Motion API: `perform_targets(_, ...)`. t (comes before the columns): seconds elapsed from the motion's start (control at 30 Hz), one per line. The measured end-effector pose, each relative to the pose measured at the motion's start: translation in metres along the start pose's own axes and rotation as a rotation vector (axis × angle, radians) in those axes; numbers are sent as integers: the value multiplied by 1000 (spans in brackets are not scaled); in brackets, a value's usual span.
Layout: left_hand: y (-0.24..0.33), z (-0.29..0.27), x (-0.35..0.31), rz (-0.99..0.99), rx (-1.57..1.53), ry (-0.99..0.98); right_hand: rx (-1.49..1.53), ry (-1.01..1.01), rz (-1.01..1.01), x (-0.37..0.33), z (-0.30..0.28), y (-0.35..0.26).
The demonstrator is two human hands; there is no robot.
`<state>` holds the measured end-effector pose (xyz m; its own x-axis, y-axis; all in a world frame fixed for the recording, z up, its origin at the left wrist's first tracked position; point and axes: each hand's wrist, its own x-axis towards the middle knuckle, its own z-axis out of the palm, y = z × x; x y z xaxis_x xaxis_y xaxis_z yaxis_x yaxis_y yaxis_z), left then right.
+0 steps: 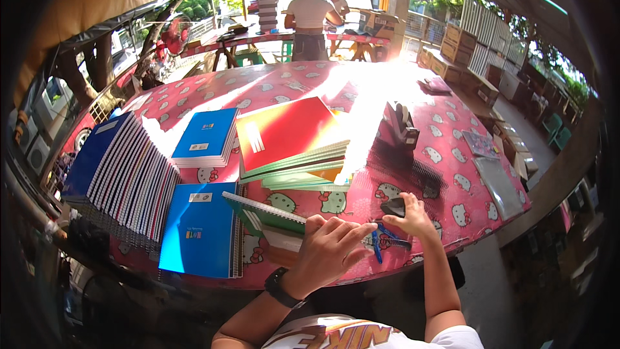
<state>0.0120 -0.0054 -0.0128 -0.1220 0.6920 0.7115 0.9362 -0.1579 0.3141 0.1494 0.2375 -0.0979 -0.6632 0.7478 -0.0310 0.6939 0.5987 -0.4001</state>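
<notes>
My left hand (330,245), with a black watch on its wrist, is open with fingers stretched over the right end of a spiral-bound green notebook (261,210). The notebook leans over the table's near edge, and my hand hides part of it. To the right, my right hand (416,216) closes its thumb and fingers about a small black object (392,207) whose kind I cannot make out. Blue pens (377,247) lie between my hands. Black spiral binding coils (420,178) lie beyond the right hand, below a dark upright device (403,126).
Blue notebooks (194,236) and a tall spiral-bound stack (123,174) stand at left. Red-covered books (284,129) fan out mid-table, beside another blue stack (205,134). Clear plastic sheets (497,187) lie right. Two people stand at a farther table (258,37); cardboard boxes (457,44) line the right.
</notes>
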Motion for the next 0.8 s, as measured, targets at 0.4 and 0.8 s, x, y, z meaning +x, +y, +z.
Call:
perform_targets(0.4, -2, -3, 0, 54, 103, 55, -179, 319, -118, 24, 35, 11)
perform_targets(0.8, -3, 5, 4, -5, 53, 39, 1482, -806, -998, -102, -58, 12)
